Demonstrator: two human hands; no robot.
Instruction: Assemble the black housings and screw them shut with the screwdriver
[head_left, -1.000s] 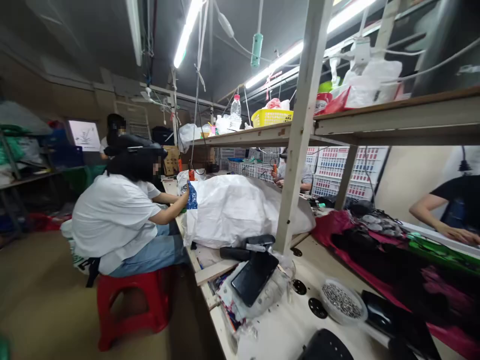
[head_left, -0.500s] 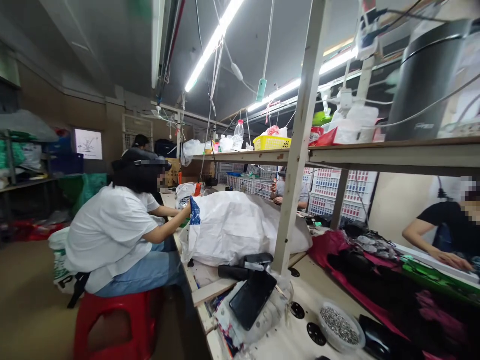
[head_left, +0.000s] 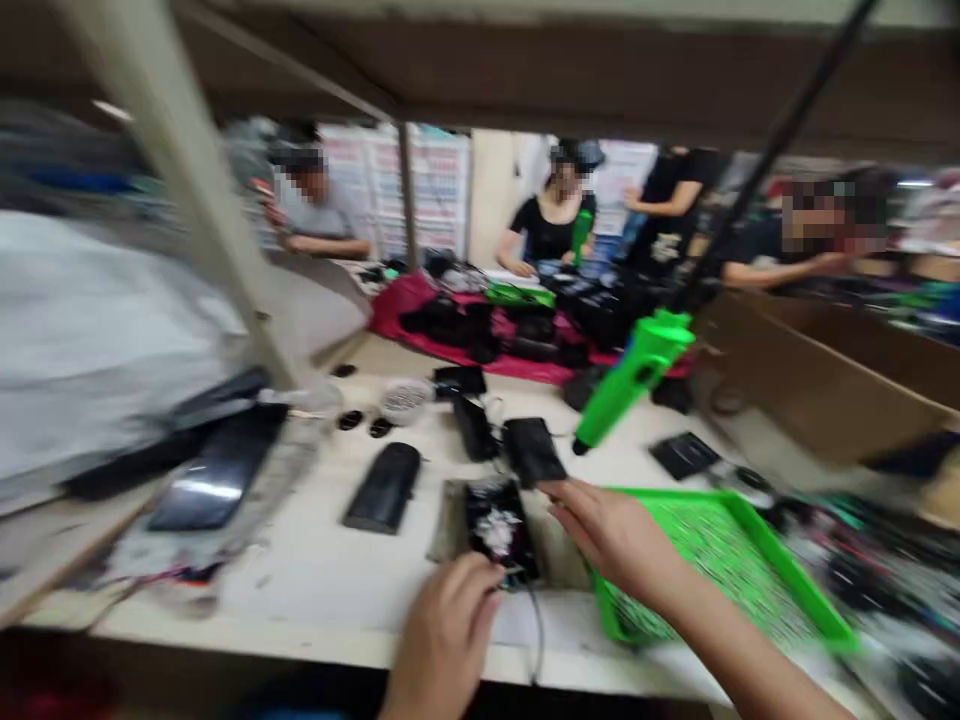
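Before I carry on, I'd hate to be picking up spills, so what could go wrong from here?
Your right hand is by the green tray; a careless swing might scatter its small pieces. The green tool hangs with its tip seemingly near that hand, so lifting could bump it. The thin dark cable reaches the front edge of the table and might snag.

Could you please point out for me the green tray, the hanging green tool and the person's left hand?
Green tray [head_left: 784, 572], head view: right side of the rim.
Hanging green tool [head_left: 632, 384], head view: middle of the body.
Left hand [head_left: 446, 628], head view: back of the hand.
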